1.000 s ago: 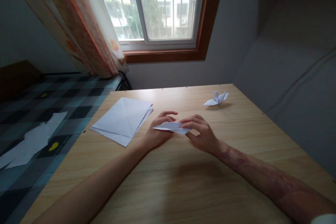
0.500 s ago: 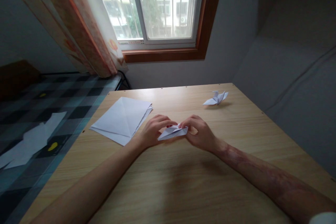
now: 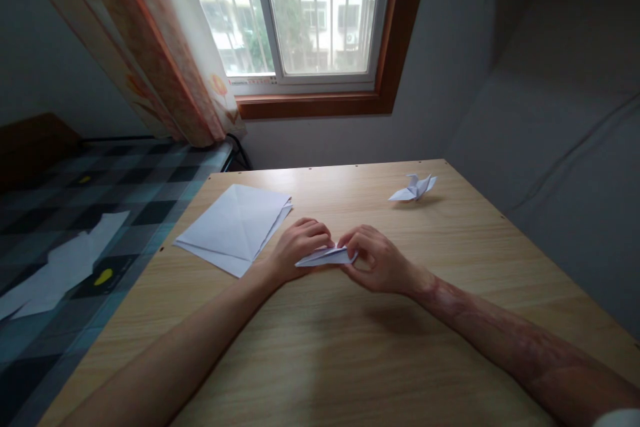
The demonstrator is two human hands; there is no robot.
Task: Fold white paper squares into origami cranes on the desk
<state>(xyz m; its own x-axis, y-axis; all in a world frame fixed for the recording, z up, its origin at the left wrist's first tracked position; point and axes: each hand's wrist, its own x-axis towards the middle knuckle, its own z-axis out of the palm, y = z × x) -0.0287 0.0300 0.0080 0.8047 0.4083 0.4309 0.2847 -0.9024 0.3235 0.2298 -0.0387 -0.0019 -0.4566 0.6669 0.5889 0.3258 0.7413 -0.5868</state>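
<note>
Between my two hands is a small piece of folded white paper (image 3: 323,257), narrow and pointed at its left end. My left hand (image 3: 300,247) is closed on its far left side, the fingertips at the upper edge and the thumb mostly hidden. With thumb and fingers, my right hand (image 3: 377,257) pinches the paper's right end. The exact folds under the fingertips are too small to make out. A finished white paper crane (image 3: 414,188) stands beyond my right hand, near the table's far right corner.
Square white paper sheets (image 3: 235,220) lie stacked at the left of the wooden table (image 3: 280,360). Beside the table, a bed with a checked cover (image 3: 165,177) holds cut paper scraps (image 3: 75,267). A window (image 3: 320,20) and a curtain (image 3: 165,47) are behind.
The folded paper has tipped flatter, so less of its face shows. My right thumb has come lower, under its right end. My left hand holds on in nearly the same spot.
</note>
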